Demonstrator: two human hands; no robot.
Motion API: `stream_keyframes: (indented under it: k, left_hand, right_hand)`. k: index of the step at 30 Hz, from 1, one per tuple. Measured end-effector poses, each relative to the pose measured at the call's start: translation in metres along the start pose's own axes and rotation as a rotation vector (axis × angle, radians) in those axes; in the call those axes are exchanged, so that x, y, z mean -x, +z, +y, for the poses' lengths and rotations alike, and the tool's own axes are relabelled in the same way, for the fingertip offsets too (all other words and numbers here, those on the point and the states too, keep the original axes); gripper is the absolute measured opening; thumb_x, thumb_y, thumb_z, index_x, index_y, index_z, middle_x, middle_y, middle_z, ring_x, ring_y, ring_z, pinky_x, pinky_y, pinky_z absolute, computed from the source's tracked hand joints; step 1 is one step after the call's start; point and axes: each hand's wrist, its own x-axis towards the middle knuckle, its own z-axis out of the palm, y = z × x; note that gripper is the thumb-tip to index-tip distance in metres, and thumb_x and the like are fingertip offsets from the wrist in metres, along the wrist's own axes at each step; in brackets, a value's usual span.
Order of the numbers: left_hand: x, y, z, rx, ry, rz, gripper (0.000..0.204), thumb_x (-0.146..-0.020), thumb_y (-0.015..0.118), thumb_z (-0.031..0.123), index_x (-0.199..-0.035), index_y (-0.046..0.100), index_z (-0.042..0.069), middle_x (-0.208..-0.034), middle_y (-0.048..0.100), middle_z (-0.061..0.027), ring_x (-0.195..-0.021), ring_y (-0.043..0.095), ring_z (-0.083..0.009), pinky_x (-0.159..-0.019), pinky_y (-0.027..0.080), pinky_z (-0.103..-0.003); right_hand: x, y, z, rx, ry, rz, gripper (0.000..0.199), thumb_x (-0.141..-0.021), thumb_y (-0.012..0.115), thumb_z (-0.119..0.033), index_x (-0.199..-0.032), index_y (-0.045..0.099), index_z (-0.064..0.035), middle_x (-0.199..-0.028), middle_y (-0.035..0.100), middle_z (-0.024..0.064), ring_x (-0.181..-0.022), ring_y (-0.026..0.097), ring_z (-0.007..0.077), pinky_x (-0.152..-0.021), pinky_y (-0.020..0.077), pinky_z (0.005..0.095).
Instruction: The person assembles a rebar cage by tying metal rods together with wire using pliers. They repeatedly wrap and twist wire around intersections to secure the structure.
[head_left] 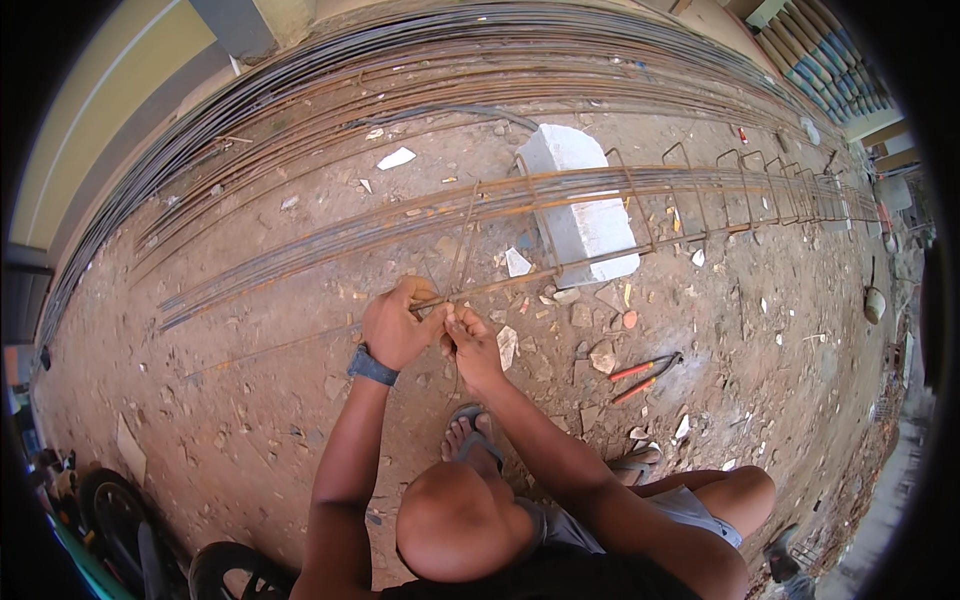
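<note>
My left hand (398, 326), with a dark band on its wrist, has its fingers curled round a rusty steel bar (515, 282) at the near side of a rebar cage. Right against it, my right hand (475, 348) is closed in a pinch at the same bar, close to where a bent stirrup (466, 235) meets it. What the right fingertips pinch is too small to make out. Further right the cage's stirrups (690, 200) stand along the long bars. Pliers with red handles (632, 371) lie on the ground right of my hands.
A pale concrete block (600, 235) props up the cage. Beyond it, many long rebars (400, 60) lie in a bundle along a wall. Stone chips and tile shards litter the dirt around my sandalled feet (470, 435). Motorbike wheels (112, 510) stand at the lower left.
</note>
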Motion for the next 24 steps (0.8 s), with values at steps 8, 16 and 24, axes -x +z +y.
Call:
stream_keyframes:
  k: [8, 16, 24]
  left_hand:
    - [-0.008, -0.004, 0.014, -0.037, 0.049, -0.066, 0.030, -0.084, 0.078, 0.023, -0.103, 0.071, 0.002, -0.090, 0.076, -0.0154, -0.086, 0.076, -0.0255, -0.074, 0.057, -0.033]
    - [-0.006, 0.017, 0.001, 0.207, -0.005, -0.117, 0.019, -0.086, 0.075, 0.012, -0.097, 0.068, -0.002, -0.078, 0.070, -0.0088, -0.071, 0.063, -0.0130, -0.067, 0.051, -0.029]
    - [-0.019, 0.005, -0.030, 0.159, -0.092, -0.233, 0.018, -0.085, 0.076, 0.013, -0.094, 0.065, 0.001, -0.079, 0.068, -0.0068, -0.073, 0.064, -0.0136, -0.069, 0.050, -0.029]
  right_hand:
    - [0.007, -0.008, 0.009, -0.031, -0.004, -0.022, 0.014, -0.105, 0.057, -0.020, -0.105, 0.064, -0.0082, -0.090, 0.070, 0.0021, -0.071, 0.060, 0.0073, -0.062, 0.0467, 0.0238]
    - [0.001, -0.017, 0.001, 0.010, -0.062, -0.064, 0.019, -0.105, 0.057, -0.023, -0.109, 0.065, -0.0065, -0.092, 0.070, 0.0018, -0.071, 0.060, 0.0076, -0.065, 0.0493, 0.0251]
    - [0.001, -0.009, -0.013, 0.438, -0.090, -0.050, 0.021, -0.102, 0.058, -0.020, -0.102, 0.066, -0.0001, -0.078, 0.070, 0.0066, -0.067, 0.063, 0.0109, -0.063, 0.0514, 0.0281]
